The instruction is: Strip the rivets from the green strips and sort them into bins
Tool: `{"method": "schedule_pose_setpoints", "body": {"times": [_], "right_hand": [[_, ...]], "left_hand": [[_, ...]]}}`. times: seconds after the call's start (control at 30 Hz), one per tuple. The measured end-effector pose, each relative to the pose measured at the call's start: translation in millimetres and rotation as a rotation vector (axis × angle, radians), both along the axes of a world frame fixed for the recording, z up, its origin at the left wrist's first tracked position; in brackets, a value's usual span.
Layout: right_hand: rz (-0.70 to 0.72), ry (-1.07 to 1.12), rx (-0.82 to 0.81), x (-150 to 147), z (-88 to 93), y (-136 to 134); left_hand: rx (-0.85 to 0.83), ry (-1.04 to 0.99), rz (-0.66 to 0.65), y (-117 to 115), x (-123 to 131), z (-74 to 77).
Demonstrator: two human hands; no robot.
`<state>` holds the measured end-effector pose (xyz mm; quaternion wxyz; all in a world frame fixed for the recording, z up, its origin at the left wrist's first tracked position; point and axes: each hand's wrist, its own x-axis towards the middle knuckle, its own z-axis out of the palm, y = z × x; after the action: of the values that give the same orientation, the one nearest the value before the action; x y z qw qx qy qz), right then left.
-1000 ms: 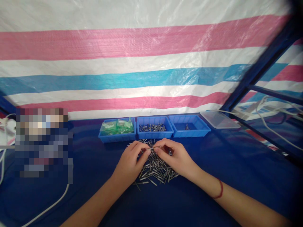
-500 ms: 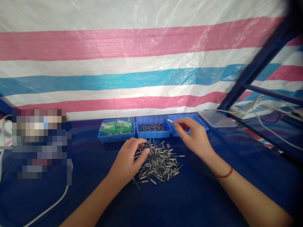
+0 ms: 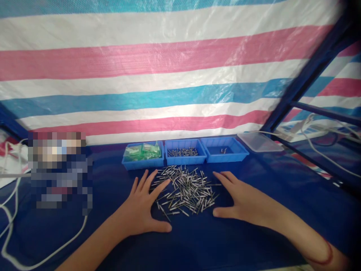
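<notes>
A loose pile of silvery pop rivets (image 3: 187,190) lies on the dark blue tabletop (image 3: 194,244). At its left edge my left hand (image 3: 143,205) is spread, fingers pointing forward and thumb out toward the front. My right hand (image 3: 242,199) is on the opposite side, fingers and thumb apart, with nothing held. Behind the pile stand three blue bins in a row. The left bin (image 3: 143,163) contains green plastic packets (image 3: 143,151). Many rivets lie in the middle bin (image 3: 184,160), and a few small pieces in the right bin (image 3: 227,156).
A clear plastic lid (image 3: 261,142) lies right of the bins. White cables (image 3: 56,254) run along the left side, near a blurred-out patch. Blue metal frame bars (image 3: 299,82) rise at the right, and a striped sheet (image 3: 169,75) hangs behind.
My right hand has moved back from the right bin to the pile's right side and no longer holds a rivet. My left hand has opened wide and drawn slightly left.
</notes>
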<state>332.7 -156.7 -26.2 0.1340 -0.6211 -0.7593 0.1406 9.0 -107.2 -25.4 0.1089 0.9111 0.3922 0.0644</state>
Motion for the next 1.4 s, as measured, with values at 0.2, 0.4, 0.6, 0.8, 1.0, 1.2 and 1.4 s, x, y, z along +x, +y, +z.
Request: {"method": "schedule_pose_setpoints", "body": {"times": [0.2, 0.4, 0.6, 0.8, 1.0, 1.2, 1.4], "right_hand": [[0.093, 0.023, -0.078, -19, 3.0, 5], [0.163, 0.072, -0.04, -36, 6.6, 17], [0.189, 0.058, 0.053, -47, 0.4, 38], [0.335, 0.101, 0.059, -51, 16.1, 65], [0.37, 0.202, 0.045, -49, 21.7, 73], [0.333, 0.242, 0.089, -47, 14.2, 64], [0.305, 0.187, 0.11, -47, 14.0, 58]], "left_hand": [[0.032, -0.025, -0.006, 4, 18, -10.2], [0.055, -0.137, -0.016, 2, 47, -14.0], [0.058, -0.274, 0.01, 4, 73, -21.4], [0.056, -0.393, 0.08, 16, 86, -24.2], [0.067, -0.435, 0.133, 19, 87, -22.7], [0.098, -0.456, 0.15, 17, 84, -23.0], [0.112, -0.534, 0.154, 15, 85, -21.4]]}}
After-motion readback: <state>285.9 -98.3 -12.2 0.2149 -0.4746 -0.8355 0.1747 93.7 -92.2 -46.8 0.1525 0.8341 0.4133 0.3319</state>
